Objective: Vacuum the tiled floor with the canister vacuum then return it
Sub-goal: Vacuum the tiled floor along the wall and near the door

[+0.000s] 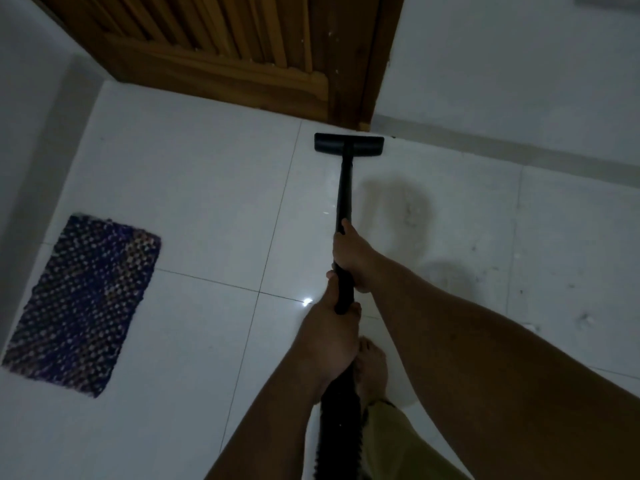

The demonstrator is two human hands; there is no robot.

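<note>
A black vacuum wand [345,188] runs from my hands to a flat black floor nozzle [349,144], which rests on the white tiled floor [194,188] just in front of the wooden door's corner. My right hand [353,258] grips the wand higher up. My left hand [329,337] grips it lower, where the ribbed black hose [341,424] begins. The hose drops out of the bottom of the view. The canister itself is out of sight.
A brown slatted wooden door [221,46] and its frame stand ahead. White walls rise at the left and the right. A dark blue woven mat [83,303] lies on the floor at the left. My bare foot [372,368] is below my hands. Dust marks spot the tiles at the right.
</note>
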